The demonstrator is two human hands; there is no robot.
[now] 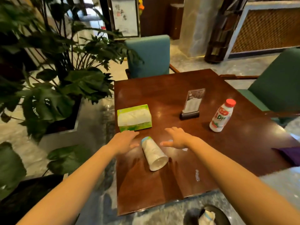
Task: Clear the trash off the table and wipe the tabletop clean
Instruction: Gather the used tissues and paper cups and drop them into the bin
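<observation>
A white paper cup [153, 155] lies on its side on the dark wooden table [227, 151], its mouth toward me. My left hand [124, 141] hovers just left of the cup, palm down, fingers apart and empty. On the cup's right, my right hand [176, 138] is also spread flat and holds nothing. A white drink bottle with a red cap [222, 116] stands upright at the right. Small white spill marks [197, 175] dot the tabletop near the front.
A green tissue box [134, 117] sits at the table's left edge and a menu stand [192, 103] at the middle. A purple cloth [290, 155] lies at the right edge. Teal chairs [149, 56] stand behind, plants [65, 82] to the left, a bin [207, 215] below.
</observation>
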